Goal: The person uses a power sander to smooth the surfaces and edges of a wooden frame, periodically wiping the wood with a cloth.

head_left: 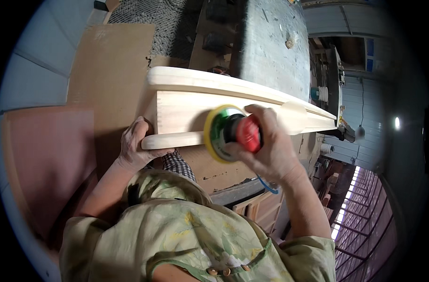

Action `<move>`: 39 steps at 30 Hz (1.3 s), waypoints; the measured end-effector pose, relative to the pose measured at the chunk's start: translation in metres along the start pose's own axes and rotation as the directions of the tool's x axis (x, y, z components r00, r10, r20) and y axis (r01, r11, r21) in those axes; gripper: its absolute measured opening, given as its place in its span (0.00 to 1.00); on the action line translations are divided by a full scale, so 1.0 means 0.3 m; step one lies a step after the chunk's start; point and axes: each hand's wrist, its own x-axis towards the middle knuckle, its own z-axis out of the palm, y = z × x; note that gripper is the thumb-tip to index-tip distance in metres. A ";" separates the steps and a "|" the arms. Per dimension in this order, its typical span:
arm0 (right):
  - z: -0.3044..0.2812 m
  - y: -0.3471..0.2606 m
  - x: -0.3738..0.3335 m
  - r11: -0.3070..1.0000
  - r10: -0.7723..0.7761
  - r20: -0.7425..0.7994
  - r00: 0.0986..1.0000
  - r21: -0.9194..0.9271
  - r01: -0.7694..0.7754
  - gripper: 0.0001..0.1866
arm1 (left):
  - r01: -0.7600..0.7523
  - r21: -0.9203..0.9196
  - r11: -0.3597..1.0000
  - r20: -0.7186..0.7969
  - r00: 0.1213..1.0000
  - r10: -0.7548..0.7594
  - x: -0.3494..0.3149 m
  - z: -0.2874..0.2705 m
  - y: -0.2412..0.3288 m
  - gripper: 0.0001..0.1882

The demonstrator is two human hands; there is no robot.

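A long pale wooden piece (pixel 186 105), with rounded rails along both sides and a recessed face between them, runs from my left hand away to the right. My right hand (pixel 273 145) is closed around the red body of an orbital sander (pixel 228 131). The sander has a yellow-edged round pad, tilted on its side by the near rail; whether the pad touches the wood I cannot tell. My left hand (pixel 134 143) grips the rounded near-left end of the piece, thumb on top, some fingers hidden beneath. A blue hose (pixel 267 185) shows below my right wrist.
A grey, marked worktable (pixel 278 47) stands beyond the wooden piece, with a small brownish lump (pixel 289 43) on it. Brown board (pixel 113 61) covers the floor at left, beside a reddish panel (pixel 50 164). Wooden frames (pixel 266 211) lean below the right forearm. A white bucket (pixel 321 94) is farther right.
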 end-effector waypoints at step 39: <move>0.236 0.849 -0.323 0.933 -0.359 -0.774 0.522 -0.290 0.212 0.27 | -0.335 0.850 0.407 0.203 0.920 0.334 0.264 0.369 0.525 0.30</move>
